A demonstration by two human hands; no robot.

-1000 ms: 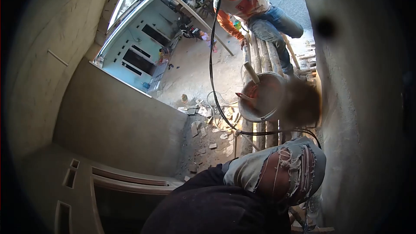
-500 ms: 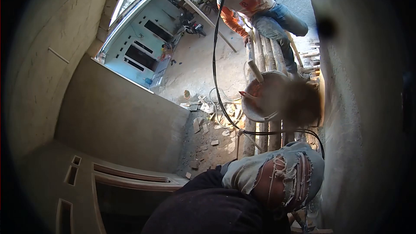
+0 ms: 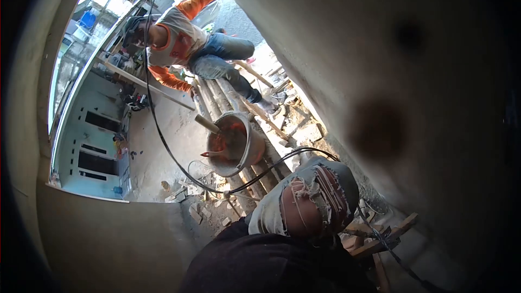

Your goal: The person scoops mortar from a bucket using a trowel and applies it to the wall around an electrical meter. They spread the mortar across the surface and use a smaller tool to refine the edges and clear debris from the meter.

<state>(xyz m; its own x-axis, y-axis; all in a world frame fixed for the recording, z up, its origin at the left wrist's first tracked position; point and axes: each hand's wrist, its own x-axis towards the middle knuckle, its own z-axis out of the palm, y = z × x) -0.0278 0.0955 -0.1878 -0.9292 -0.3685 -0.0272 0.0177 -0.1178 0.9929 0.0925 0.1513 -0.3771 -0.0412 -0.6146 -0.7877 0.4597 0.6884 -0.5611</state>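
Neither my left hand nor my right hand shows in the head view. My bent knee in torn jeans (image 3: pixel 304 206) fills the lower middle, with my dark shirt (image 3: pixel 266 266) below it. Just beyond the knee a bucket (image 3: pixel 252 144) rests on bamboo poles (image 3: pixel 220 95). A pole-like handle (image 3: pixel 207 124) and a reddish pointed tip (image 3: pixel 210 154) stick out at its rim. A black cable (image 3: pixel 277 164) loops past the bucket and over the knee.
A co-worker in an orange-sleeved shirt (image 3: pixel 182 40) sits on the poles, a hand on them. Rubble (image 3: pixel 195 211) lies below. A plastered wall (image 3: pixel 347 76) rises at the right; wooden pieces (image 3: pixel 380 241) lie at the lower right. A motorbike (image 3: pixel 133 99) stands in the yard.
The view has tilted and swung right, so the bucket, co-worker and yard appear further left. More of the co-worker's upper body and the wooden pieces at the lower right now show.
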